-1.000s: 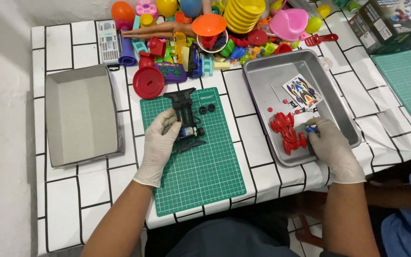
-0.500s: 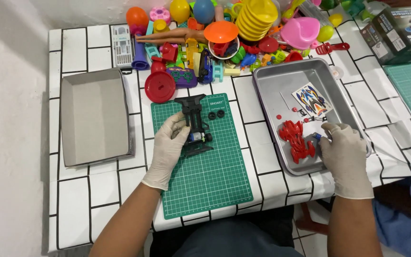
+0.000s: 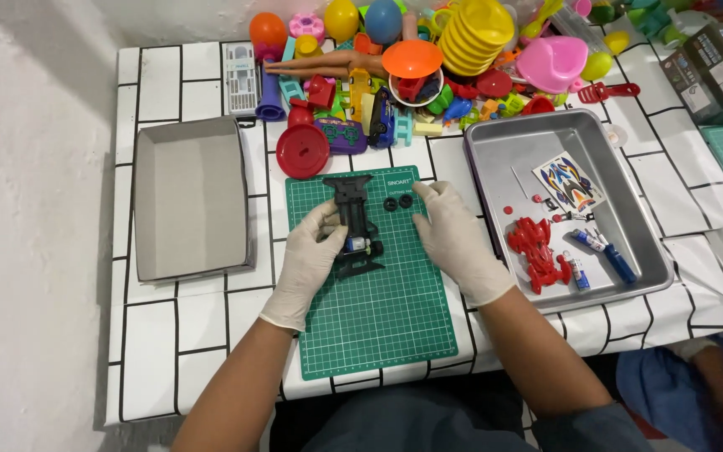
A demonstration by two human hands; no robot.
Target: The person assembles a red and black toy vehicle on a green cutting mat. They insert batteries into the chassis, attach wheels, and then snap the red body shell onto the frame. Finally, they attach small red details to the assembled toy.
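The table (image 3: 202, 351) runs white with black lines, and the green mat (image 3: 378, 310) lies at its middle in front of me. At nine o'clock from the mat sits the grey tray (image 3: 190, 201); at three o'clock the steel tray (image 3: 495, 159) holds the red body (image 3: 535, 251), a sticker sheet (image 3: 569, 182) and a blue screwdriver (image 3: 612, 255). At twelve o'clock is the toy heap (image 3: 428, 59).

A second ago my right hand (image 3: 453, 238) was down in the steel tray among the red parts. Now it has come back to the mat, empty, fingers spread flat and loose, fingertips just beside two small black wheels (image 3: 397, 202) at one o'clock of the chassis (image 3: 355, 224). So the tray is left alone and both hands are on the mat again.

My left hand (image 3: 311, 259) has stayed put, thumb and fingers closed on the chassis' left edge, pinning it on the mat's upper half.
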